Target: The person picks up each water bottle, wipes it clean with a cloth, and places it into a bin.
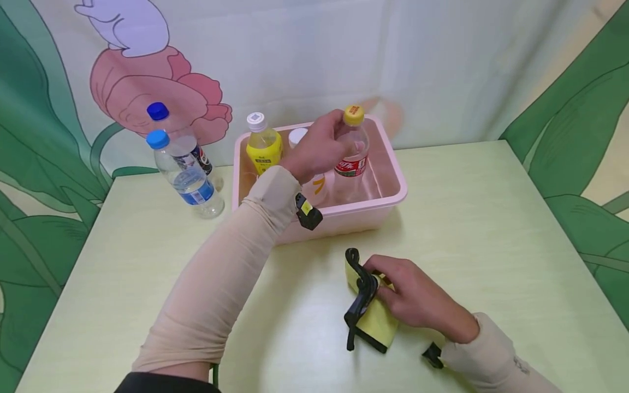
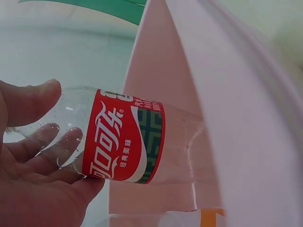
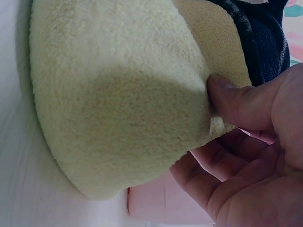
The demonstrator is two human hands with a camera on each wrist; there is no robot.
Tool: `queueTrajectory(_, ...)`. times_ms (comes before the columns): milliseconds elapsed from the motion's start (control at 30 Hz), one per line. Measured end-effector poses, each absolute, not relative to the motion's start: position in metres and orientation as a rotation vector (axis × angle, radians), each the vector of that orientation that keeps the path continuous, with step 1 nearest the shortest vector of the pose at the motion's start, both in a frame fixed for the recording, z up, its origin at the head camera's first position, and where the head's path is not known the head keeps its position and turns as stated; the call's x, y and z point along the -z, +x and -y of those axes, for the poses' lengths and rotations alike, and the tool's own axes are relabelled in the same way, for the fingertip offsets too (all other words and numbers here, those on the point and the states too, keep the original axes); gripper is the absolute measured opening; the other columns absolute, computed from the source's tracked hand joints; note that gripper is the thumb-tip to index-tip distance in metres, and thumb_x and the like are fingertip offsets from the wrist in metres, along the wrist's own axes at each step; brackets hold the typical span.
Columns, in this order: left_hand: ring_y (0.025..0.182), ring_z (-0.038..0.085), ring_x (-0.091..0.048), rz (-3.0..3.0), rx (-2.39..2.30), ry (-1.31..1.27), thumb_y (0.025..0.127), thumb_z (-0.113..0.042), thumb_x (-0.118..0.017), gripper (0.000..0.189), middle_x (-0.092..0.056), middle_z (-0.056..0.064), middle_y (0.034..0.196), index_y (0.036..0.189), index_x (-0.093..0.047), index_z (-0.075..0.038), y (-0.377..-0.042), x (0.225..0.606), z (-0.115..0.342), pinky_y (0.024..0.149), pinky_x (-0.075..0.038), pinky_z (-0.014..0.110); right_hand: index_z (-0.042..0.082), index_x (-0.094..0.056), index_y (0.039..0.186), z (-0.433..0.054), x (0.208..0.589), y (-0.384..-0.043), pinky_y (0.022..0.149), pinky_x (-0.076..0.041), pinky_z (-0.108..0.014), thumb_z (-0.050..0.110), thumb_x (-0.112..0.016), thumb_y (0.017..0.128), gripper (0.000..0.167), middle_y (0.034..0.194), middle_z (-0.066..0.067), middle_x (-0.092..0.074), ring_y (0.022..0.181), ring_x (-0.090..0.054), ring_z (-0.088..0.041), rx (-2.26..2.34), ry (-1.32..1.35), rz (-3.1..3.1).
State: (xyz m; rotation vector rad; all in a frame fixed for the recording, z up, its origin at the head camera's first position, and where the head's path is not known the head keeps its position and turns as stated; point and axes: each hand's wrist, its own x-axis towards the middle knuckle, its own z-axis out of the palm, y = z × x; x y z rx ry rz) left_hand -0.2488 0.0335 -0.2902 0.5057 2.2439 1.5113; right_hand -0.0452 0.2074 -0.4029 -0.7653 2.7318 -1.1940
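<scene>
With its fingers round the upper part of a clear cola bottle (image 1: pixel 351 169), my left hand (image 1: pixel 316 144) reaches over the pink bin (image 1: pixel 339 218). The bottle has a yellow cap and a red label (image 2: pixel 124 137), and its lower part is down inside the bin. In the left wrist view, the thumb (image 2: pixel 35 101) lies along one side of the bottle and the fingers curl behind it. On the table in front of the bin, my right hand (image 1: pixel 413 297) pinches a folded yellow fleecy cloth (image 3: pixel 118 104) with black edging between thumb and fingers.
Inside the bin stand a yellow-labelled bottle (image 1: pixel 264 147) with a white cap and a white-capped bottle (image 1: pixel 316 188), partly hidden by my left hand. Left of the bin, two clear blue-capped bottles (image 1: pixel 196 188) stand on the pale table (image 1: pixel 491 229). A printed curtain (image 1: pixel 442 71) hangs behind.
</scene>
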Motion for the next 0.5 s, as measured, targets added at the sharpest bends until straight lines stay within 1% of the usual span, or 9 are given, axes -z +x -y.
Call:
queueTrajectory(233, 0.134, 0.027, -0.057, -2.289, -1.521, 0.496, 0.102, -0.01, -0.064, 0.048, -0.058, 0.012, 0.146, 0.146, -0.046, -0.005, -0.2516, 0.2947, -0.0362, 0.118, -0.047, 0.043, 0.02, -0.065, 0.102, -0.2074, 0.4046, -0.0456, 0.073, -0.051, -0.027, -0.008, -0.066, 0.089, 0.03, 0.091, 0.013, -0.065, 0.08, -0.054, -0.004, 1.187, -0.777, -2.726)
queueTrajectory(500, 0.132, 0.025, -0.057, -2.44, -1.401, 0.493, 0.101, -0.019, -0.065, 0.051, -0.057, 0.009, 0.147, 0.147, -0.043, -0.008, -0.2536, 0.2912, -0.0383, 0.116, -0.049, 0.041, 0.02, -0.065, 0.103, -0.2075, 0.4059, -0.0466, 0.073, -0.05, -0.026, -0.009, -0.066, 0.089, 0.032, 0.092, 0.013, -0.066, 0.08, -0.054, -0.004, 1.177, -0.781, -2.722)
